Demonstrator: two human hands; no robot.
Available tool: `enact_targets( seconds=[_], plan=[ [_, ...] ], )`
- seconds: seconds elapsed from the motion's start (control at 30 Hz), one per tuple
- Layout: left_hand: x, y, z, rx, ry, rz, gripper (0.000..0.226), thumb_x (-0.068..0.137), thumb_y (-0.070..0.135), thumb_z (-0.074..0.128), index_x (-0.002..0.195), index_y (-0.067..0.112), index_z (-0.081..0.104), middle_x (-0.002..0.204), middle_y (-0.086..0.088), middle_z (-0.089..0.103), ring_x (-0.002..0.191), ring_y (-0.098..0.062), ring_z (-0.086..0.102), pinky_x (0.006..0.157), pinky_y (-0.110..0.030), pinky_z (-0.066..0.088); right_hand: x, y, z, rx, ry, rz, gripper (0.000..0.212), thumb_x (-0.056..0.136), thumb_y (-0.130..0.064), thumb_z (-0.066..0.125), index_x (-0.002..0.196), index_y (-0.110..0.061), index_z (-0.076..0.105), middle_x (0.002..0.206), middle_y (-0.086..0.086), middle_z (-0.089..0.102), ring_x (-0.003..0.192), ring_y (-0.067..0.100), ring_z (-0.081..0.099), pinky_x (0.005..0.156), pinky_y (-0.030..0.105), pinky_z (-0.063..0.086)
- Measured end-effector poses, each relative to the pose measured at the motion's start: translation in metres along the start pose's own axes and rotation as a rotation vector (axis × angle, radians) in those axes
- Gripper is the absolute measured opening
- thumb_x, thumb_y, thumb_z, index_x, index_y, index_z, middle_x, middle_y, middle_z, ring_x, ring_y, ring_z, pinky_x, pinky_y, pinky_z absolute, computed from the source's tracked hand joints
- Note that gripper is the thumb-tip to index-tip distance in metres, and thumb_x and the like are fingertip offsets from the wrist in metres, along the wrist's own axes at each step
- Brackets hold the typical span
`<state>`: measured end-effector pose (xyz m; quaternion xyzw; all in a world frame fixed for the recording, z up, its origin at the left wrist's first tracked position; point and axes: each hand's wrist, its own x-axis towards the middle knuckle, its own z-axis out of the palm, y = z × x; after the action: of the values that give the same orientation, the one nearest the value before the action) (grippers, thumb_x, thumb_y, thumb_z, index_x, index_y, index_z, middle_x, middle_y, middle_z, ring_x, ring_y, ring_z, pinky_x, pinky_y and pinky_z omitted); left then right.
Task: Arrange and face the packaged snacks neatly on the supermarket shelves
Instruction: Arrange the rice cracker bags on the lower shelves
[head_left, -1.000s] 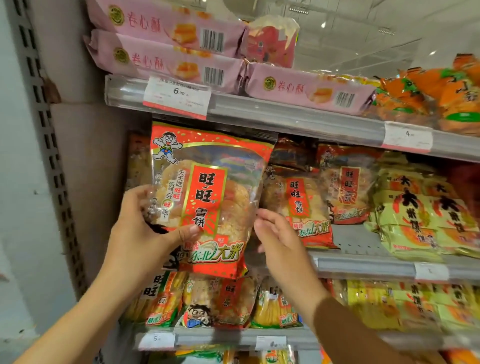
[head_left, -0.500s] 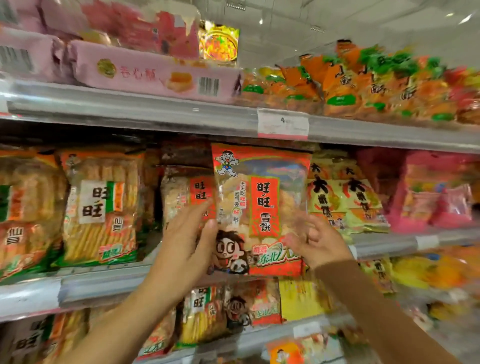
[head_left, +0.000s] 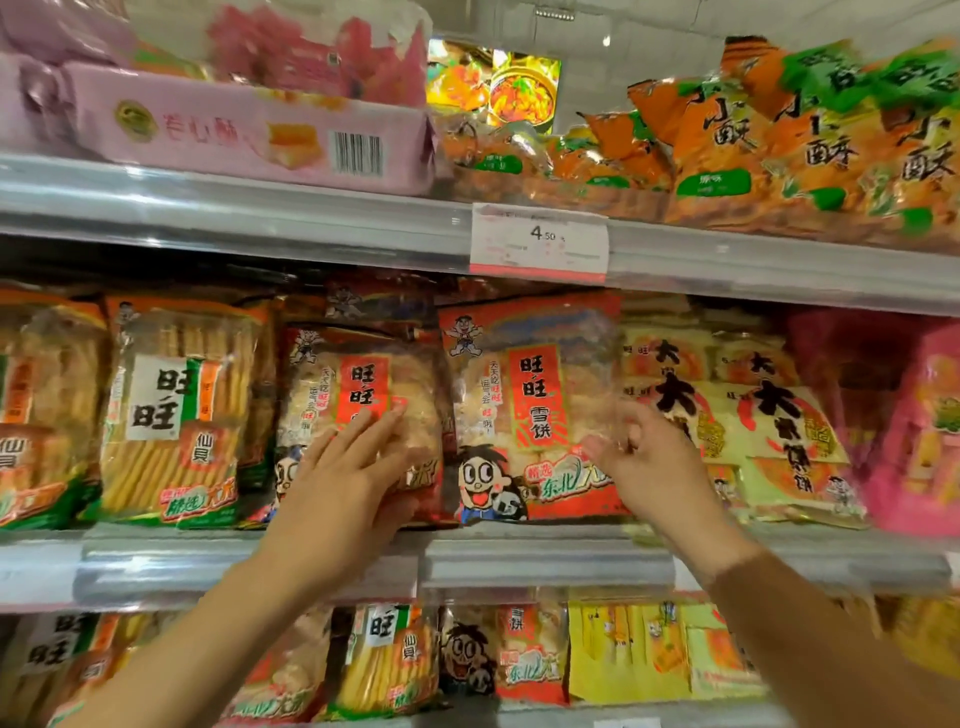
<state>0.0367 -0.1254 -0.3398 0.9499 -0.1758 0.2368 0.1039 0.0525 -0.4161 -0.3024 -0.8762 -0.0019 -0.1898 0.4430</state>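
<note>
A red rice-cracker bag with a cartoon boy stands upright on the middle shelf, facing out. My right hand is at its right edge; its blurred fingers curl at the edge, and whether they pinch the bag I cannot tell. My left hand lies with straight fingers flat against a second red rice-cracker bag just to the left. Both bags stand side by side, touching.
Green-and-orange cracker-stick bags stand to the left, yellow rice-cake bags and pink bags to the right. Pink boxes and orange bags fill the top shelf, above a price tag. More snack bags sit on the lower shelf.
The red bag that both hands carried rightward now stands on the middle shelf. My left hand let go of it and moved onto the neighbouring red bag.
</note>
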Motion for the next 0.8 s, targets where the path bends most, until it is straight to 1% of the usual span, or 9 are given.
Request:
enact_targets(
  seconds=[0.07,0.13,0.33,0.43,0.53,0.6,0.7,0.73,0.8],
  plan=[
    [-0.002,-0.002,0.001,-0.024,0.026,0.018,0.049,0.091,0.04,0.062,0.139,0.038,0.05,0.162,0.009,0.011,0.151,-0.021,0.006,0.12,-0.046,0.01,0.002,0.001,0.012,-0.101,-0.006,0.029,0.05,0.09,-0.037,0.065,0.136,-0.027,0.047,0.131,-0.003,0.059,0.119,0.02,0.056,0.098,0.038,0.045],
    [-0.004,-0.002,0.004,-0.062,0.057,0.023,0.048,0.09,0.034,0.066,0.136,0.034,0.055,0.16,0.006,0.021,0.15,-0.023,0.012,0.119,-0.05,0.013,0.002,0.003,0.02,-0.146,-0.022,0.06,0.062,0.093,-0.04,0.06,0.147,-0.024,0.034,0.141,0.002,0.053,0.127,0.025,0.05,0.105,0.042,0.041],
    [-0.005,-0.009,0.016,-0.098,0.118,0.032,0.045,0.091,0.035,0.065,0.135,0.034,0.056,0.159,0.006,0.027,0.15,-0.022,0.016,0.119,-0.05,0.013,-0.002,0.014,0.034,-0.214,-0.065,0.052,0.068,0.099,-0.04,0.047,0.154,-0.02,0.013,0.153,0.004,0.038,0.136,0.026,0.043,0.109,0.042,0.038],
    [-0.005,-0.011,0.02,-0.092,0.128,0.049,0.045,0.092,0.035,0.063,0.136,0.035,0.056,0.159,0.006,0.026,0.15,-0.022,0.015,0.119,-0.048,0.012,-0.005,0.016,0.036,-0.214,-0.019,0.037,0.07,0.099,-0.04,0.047,0.155,-0.02,0.01,0.149,0.007,0.045,0.129,0.027,0.05,0.1,0.039,0.045],
    [-0.006,-0.01,0.021,-0.098,0.147,0.049,0.043,0.093,0.037,0.061,0.136,0.035,0.055,0.159,0.006,0.027,0.15,-0.021,0.014,0.119,-0.046,0.011,-0.013,0.016,0.039,-0.231,0.069,-0.034,0.069,0.098,-0.039,0.049,0.154,-0.019,0.014,0.141,0.005,0.053,0.115,0.025,0.06,0.082,0.028,0.048],
    [-0.006,-0.008,0.019,-0.104,0.174,0.048,0.043,0.093,0.037,0.058,0.136,0.032,0.056,0.158,0.002,0.03,0.149,-0.024,0.016,0.118,-0.049,0.013,-0.02,0.016,0.042,-0.22,0.128,-0.105,0.066,0.098,-0.036,0.052,0.153,-0.017,0.02,0.146,0.002,0.047,0.124,0.02,0.053,0.091,0.021,0.041],
    [-0.013,-0.004,0.02,-0.057,0.284,0.055,0.044,0.092,0.035,0.053,0.133,0.02,0.059,0.154,-0.011,0.037,0.145,-0.035,0.027,0.116,-0.054,0.019,-0.035,0.014,0.048,-0.201,0.234,-0.264,0.057,0.096,-0.022,0.058,0.147,-0.011,0.033,0.155,0.005,0.03,0.143,0.017,0.026,0.107,0.005,0.013],
    [-0.018,-0.003,0.022,-0.039,0.321,0.058,0.044,0.093,0.033,0.052,0.133,0.017,0.059,0.153,-0.013,0.038,0.144,-0.035,0.028,0.115,-0.053,0.019,-0.042,0.012,0.052,-0.211,0.261,-0.338,0.053,0.095,-0.018,0.059,0.143,-0.008,0.039,0.155,0.009,0.03,0.144,0.019,0.023,0.111,0.007,0.009],
    [-0.034,-0.004,0.029,-0.024,0.364,0.052,0.043,0.094,0.029,0.051,0.135,0.016,0.055,0.153,-0.014,0.038,0.144,-0.035,0.028,0.114,-0.052,0.019,-0.057,0.013,0.066,-0.251,0.267,-0.494,0.045,0.092,-0.013,0.061,0.135,-0.005,0.05,0.151,0.013,0.038,0.144,0.027,0.025,0.12,0.031,0.013]
  ],
)
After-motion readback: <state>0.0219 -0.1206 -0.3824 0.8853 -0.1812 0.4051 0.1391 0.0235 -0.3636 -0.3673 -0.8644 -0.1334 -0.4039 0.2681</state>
